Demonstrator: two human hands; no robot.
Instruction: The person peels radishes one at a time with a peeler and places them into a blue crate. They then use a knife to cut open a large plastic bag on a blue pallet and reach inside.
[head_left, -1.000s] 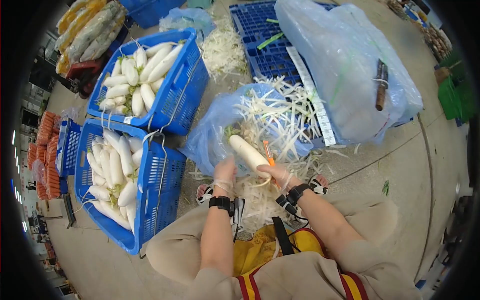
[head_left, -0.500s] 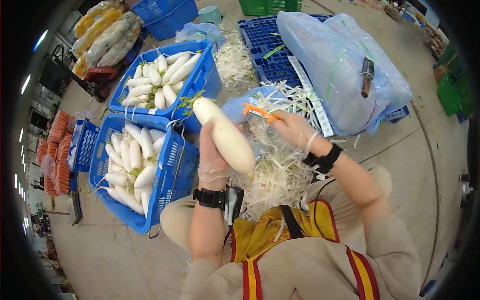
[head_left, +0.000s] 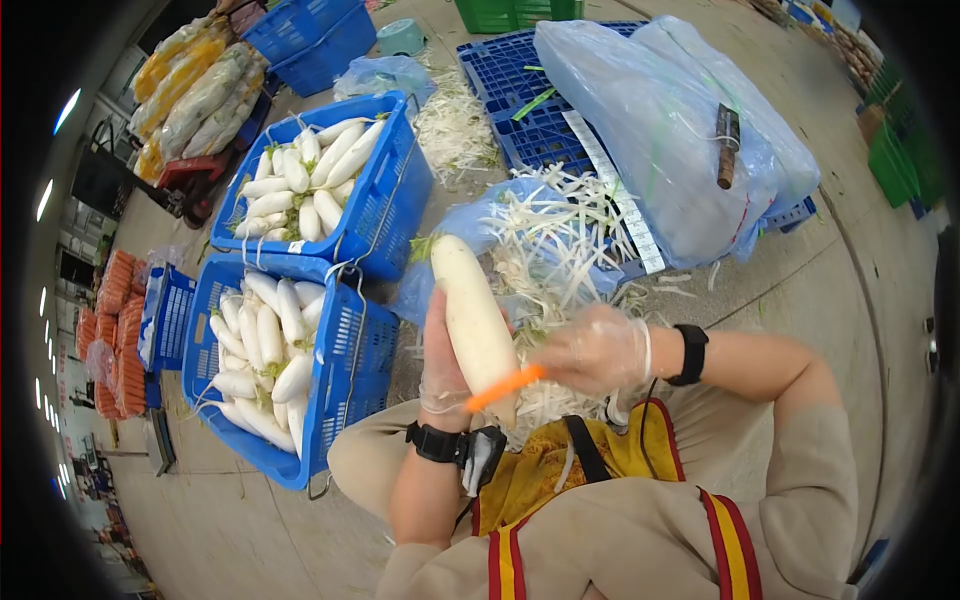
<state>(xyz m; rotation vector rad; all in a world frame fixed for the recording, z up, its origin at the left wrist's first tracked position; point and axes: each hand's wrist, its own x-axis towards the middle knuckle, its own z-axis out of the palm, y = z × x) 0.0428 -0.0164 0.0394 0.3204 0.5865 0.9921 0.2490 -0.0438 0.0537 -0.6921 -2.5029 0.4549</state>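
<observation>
A large white radish (head_left: 470, 310) with a short green top is held at a tilt in my left hand (head_left: 441, 360), its leafy end pointing away from me. My gloved right hand (head_left: 598, 350), slightly blurred, grips an orange peeler (head_left: 505, 387), which lies across the lower end of the radish. Below and beyond my hands, white peelings (head_left: 560, 230) are heaped on the floor and on blue plastic. To the left, two blue crates (head_left: 385, 235) (head_left: 350, 400) hold several whole white radishes.
A blue pallet (head_left: 500, 75) bears a big blue plastic bag (head_left: 640, 130) with a dark-bladed knife (head_left: 727, 145) on top. Packed orange produce (head_left: 125, 330) and a smaller blue crate (head_left: 174, 310) stand far left. More blue crates (head_left: 315, 45) are at the back.
My right hand has swung down toward me, bringing the peeler onto the near end of the radish. The left hand and radish have shifted slightly right and nearer, and the view has moved a little.
</observation>
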